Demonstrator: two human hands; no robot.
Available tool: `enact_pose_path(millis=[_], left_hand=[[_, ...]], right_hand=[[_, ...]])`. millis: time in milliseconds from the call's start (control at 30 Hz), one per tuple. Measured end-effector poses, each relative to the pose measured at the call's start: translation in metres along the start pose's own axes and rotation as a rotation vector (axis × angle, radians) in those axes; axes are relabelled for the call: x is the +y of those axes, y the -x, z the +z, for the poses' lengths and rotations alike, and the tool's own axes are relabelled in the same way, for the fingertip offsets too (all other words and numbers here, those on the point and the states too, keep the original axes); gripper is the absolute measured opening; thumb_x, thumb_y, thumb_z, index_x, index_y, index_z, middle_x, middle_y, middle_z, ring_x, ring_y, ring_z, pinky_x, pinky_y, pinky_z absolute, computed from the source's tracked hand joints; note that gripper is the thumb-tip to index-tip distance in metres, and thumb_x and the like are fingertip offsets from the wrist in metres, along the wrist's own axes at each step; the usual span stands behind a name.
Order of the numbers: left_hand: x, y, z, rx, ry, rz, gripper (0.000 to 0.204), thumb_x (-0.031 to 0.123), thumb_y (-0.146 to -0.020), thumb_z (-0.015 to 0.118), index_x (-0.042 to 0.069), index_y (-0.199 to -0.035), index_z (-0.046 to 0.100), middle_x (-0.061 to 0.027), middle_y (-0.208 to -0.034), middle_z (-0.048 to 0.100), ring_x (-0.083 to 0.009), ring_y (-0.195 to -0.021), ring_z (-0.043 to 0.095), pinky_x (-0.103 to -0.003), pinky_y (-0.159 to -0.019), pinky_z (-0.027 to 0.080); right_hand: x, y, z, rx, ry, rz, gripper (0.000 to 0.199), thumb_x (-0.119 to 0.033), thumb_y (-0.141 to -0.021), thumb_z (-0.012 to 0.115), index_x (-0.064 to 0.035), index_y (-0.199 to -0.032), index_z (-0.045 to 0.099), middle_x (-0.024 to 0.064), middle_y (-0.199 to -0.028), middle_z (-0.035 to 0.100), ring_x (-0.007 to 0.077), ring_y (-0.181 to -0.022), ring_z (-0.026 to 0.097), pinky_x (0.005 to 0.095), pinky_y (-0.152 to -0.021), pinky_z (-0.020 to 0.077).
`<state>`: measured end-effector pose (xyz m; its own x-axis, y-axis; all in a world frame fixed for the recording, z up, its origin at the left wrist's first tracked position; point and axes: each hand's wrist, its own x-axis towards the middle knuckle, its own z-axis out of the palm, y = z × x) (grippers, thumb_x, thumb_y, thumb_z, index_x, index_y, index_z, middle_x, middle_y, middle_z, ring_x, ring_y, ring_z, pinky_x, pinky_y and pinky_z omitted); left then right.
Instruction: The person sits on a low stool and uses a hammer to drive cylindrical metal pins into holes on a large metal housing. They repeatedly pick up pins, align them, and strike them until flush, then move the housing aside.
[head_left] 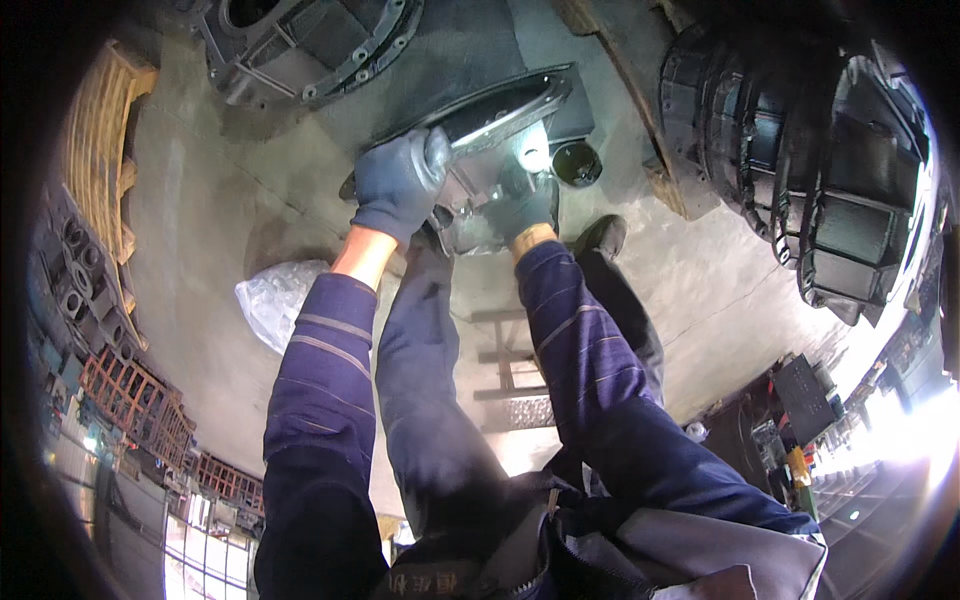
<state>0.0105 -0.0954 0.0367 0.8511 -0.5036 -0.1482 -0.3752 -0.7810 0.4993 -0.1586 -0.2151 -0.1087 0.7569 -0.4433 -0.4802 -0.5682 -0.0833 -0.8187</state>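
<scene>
My left hand [398, 182], in a grey glove, grips the near edge of a dark metal housing [500, 105] that sits on the concrete floor. My right hand [522, 200], also gloved, presses against the housing's lower side beside a bright shiny spot [532, 152]. Whether the right hand holds a tool is hidden by the glare. Both forearms wear dark blue sleeves. A small black round cup [577, 163] lies just right of the housing.
A large round cast housing [300, 45] lies at the top left. Several black ribbed castings [800, 170] are stacked at the right. A clear plastic bag [275, 300] lies on the floor at the left, wooden pallets [100, 150] beyond it. My shoe [603, 235] stands near the housing.
</scene>
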Motion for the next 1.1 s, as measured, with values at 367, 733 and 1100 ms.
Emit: enact_pose_path(millis=[367,733,1100], left_hand=[[0.103,0.057,-0.061,-0.03,-0.035,-0.014,0.036,0.029,-0.1,0.061,0.005,-0.073,0.065,-0.0236,-0.073,0.064,-0.0466,-0.068,0.062,-0.055,-0.061,0.048],[0.28,0.149,-0.151,-0.29,0.19,0.269,0.031,0.032,-0.101,0.059,0.006,-0.106,0.074,-0.0257,-0.091,0.07,-0.0456,-0.082,0.07,-0.05,-0.07,0.056],[0.513,0.201,-0.165,-0.431,0.113,0.568,0.029,0.03,-0.1,0.063,0.005,-0.093,0.075,-0.0238,-0.078,0.066,-0.0419,-0.07,0.067,-0.044,-0.059,0.051]], right_hand=[[-0.041,0.072,-0.06,0.153,-1.326,0.806,0.043,-0.047,-0.099,0.057,-0.02,-0.133,0.064,0.0056,-0.119,0.071,0.0259,-0.114,0.064,0.0484,-0.096,0.0536],[-0.132,0.283,-0.212,0.484,-1.561,0.616,0.049,-0.049,-0.107,0.043,-0.0137,-0.135,0.062,0.0107,-0.119,0.071,0.0314,-0.112,0.066,0.0509,-0.101,0.0544],[-0.157,0.401,-0.371,0.64,-1.84,0.403,0.056,-0.061,-0.1,0.045,-0.017,-0.124,0.069,0.0052,-0.123,0.068,0.0278,-0.11,0.061,0.043,-0.092,0.0537]])
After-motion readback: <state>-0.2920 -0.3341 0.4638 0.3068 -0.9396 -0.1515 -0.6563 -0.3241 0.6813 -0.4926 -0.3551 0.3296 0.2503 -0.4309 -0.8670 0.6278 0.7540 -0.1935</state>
